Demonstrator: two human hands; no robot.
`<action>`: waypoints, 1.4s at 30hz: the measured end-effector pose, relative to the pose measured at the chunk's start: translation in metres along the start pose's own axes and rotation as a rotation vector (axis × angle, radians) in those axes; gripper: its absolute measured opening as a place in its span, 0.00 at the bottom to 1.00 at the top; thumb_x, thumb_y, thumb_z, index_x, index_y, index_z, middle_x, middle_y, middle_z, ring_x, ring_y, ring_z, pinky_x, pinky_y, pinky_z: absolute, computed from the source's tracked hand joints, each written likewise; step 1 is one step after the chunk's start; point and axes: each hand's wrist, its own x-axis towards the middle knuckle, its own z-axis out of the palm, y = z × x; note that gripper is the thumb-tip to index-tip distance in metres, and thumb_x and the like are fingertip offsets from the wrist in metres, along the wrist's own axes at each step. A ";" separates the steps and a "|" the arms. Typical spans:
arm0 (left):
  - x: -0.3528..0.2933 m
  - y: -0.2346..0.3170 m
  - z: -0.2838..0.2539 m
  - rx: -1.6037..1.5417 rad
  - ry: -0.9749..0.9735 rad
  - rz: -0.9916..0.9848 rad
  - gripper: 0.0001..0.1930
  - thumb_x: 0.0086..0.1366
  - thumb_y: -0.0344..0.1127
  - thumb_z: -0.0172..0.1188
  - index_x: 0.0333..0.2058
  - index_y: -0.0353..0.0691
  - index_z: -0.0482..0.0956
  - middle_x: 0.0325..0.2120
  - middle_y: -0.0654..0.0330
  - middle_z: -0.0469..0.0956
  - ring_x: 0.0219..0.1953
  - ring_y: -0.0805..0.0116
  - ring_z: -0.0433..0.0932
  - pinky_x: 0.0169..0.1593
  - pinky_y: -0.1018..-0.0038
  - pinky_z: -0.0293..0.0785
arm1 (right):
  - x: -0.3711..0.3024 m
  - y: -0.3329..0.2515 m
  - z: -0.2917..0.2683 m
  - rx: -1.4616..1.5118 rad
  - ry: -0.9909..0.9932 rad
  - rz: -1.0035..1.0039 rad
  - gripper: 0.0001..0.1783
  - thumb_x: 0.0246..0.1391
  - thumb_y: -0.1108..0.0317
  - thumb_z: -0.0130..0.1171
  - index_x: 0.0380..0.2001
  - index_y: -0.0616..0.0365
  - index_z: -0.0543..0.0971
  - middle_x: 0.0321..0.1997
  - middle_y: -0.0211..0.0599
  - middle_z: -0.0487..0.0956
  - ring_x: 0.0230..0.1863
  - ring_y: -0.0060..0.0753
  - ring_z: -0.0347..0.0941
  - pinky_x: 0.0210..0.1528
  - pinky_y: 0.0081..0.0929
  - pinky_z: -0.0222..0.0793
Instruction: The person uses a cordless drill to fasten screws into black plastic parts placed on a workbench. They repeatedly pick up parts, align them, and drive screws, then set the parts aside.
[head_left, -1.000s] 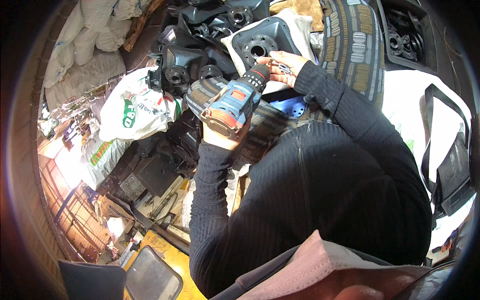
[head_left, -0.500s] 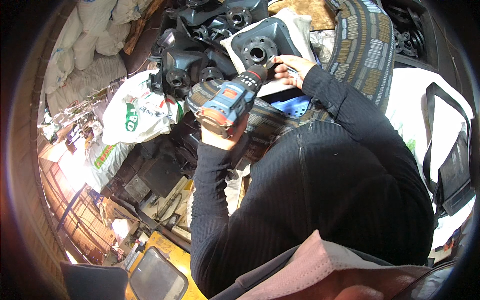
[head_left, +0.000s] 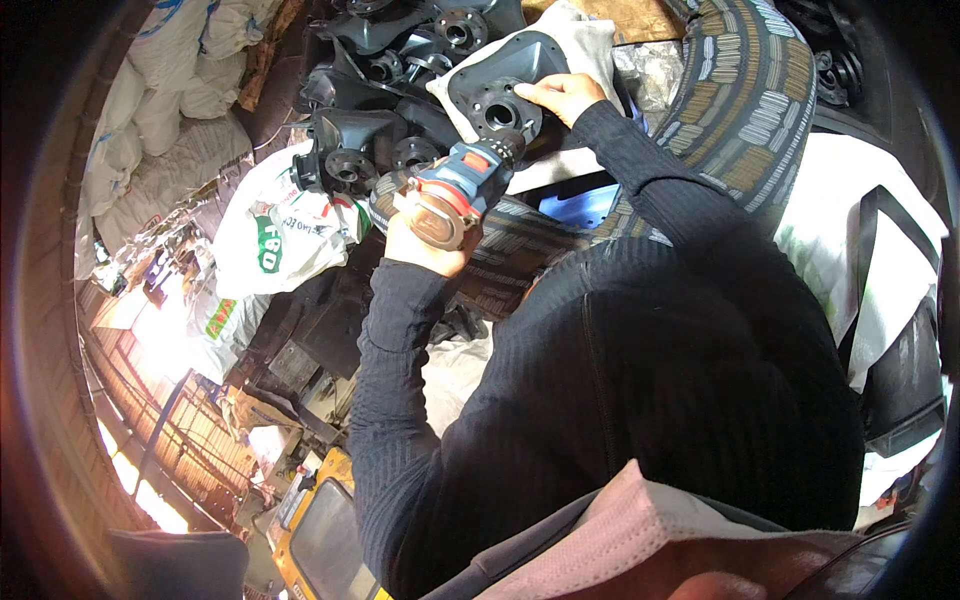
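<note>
A blue and grey cordless drill (head_left: 465, 180) is gripped in my left hand (head_left: 432, 243), its front end at the lower rim of a round flange. That flange (head_left: 505, 112), with a central hole and smaller holes around it, belongs to a black square-based part (head_left: 535, 62). Under the part lies a whitish cloth-like pad (head_left: 590, 40). My right hand (head_left: 565, 97) has its fingers drawn together against the upper right of the flange. Anything small between those fingertips is hidden. The drill's tip cannot be made out clearly.
Several similar black flanged parts (head_left: 350, 165) are heaped to the left and behind. A patterned, cloth-covered ring (head_left: 745, 110) curves round the right. White sacks (head_left: 285, 225) lie on the left; a blue piece (head_left: 582, 207) shows below the pad. A white bag (head_left: 850, 190) stands right.
My right hand has moved from beside the drill's front up to the flange. The drill has shifted slightly left, and its front end now overlaps the flange's lower edge.
</note>
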 end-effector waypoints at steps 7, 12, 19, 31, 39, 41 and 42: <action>0.008 0.019 -0.022 0.035 0.101 0.278 0.23 0.47 0.34 0.56 0.46 0.42 0.72 0.43 0.54 0.74 0.49 0.56 0.71 0.53 0.63 0.67 | 0.017 0.027 0.010 0.227 -0.088 0.073 0.26 0.39 0.43 0.66 0.27 0.57 0.82 0.24 0.29 0.77 0.27 0.23 0.70 0.34 0.23 0.66; 0.012 0.029 -0.025 -0.231 0.087 0.196 0.22 0.49 0.34 0.59 0.45 0.40 0.70 0.39 0.56 0.76 0.43 0.60 0.75 0.47 0.67 0.70 | 0.007 0.011 0.000 0.251 -0.144 0.121 0.28 0.40 0.42 0.65 0.28 0.59 0.81 0.24 0.31 0.77 0.28 0.23 0.70 0.36 0.24 0.66; 0.019 0.020 -0.010 -0.212 0.024 0.191 0.27 0.53 0.34 0.59 0.51 0.35 0.63 0.41 0.57 0.75 0.42 0.68 0.76 0.45 0.73 0.73 | 0.005 0.019 0.008 0.294 -0.112 0.046 0.21 0.46 0.48 0.64 0.23 0.57 0.80 0.20 0.22 0.73 0.25 0.15 0.65 0.32 0.18 0.62; -0.034 0.025 0.010 -0.486 0.240 0.039 0.23 0.51 0.44 0.63 0.45 0.42 0.73 0.43 0.56 0.75 0.45 0.55 0.73 0.51 0.63 0.66 | -0.013 0.010 -0.042 0.908 -0.227 0.168 0.16 0.61 0.64 0.44 0.46 0.58 0.75 0.33 0.29 0.74 0.28 0.22 0.71 0.29 0.18 0.70; -0.060 0.032 0.015 -0.194 0.626 0.374 0.18 0.50 0.36 0.64 0.40 0.38 0.77 0.35 0.55 0.77 0.38 0.58 0.77 0.42 0.65 0.71 | -0.042 -0.020 -0.030 1.392 -0.589 0.152 0.10 0.62 0.69 0.40 0.45 0.60 0.65 0.54 0.51 0.70 0.55 0.46 0.69 0.46 0.35 0.75; -0.062 0.030 0.015 -0.228 0.631 0.357 0.18 0.50 0.36 0.65 0.40 0.38 0.77 0.35 0.56 0.78 0.37 0.58 0.77 0.41 0.66 0.72 | -0.046 -0.024 -0.024 1.319 -0.560 0.201 0.11 0.61 0.67 0.44 0.45 0.59 0.66 0.53 0.48 0.71 0.54 0.44 0.69 0.46 0.34 0.75; -0.061 0.029 0.017 -0.247 0.623 0.350 0.17 0.50 0.35 0.65 0.40 0.38 0.77 0.35 0.56 0.78 0.37 0.58 0.77 0.41 0.66 0.72 | -0.050 -0.027 -0.021 1.286 -0.532 0.226 0.11 0.61 0.66 0.45 0.45 0.58 0.66 0.53 0.47 0.71 0.54 0.43 0.70 0.47 0.33 0.75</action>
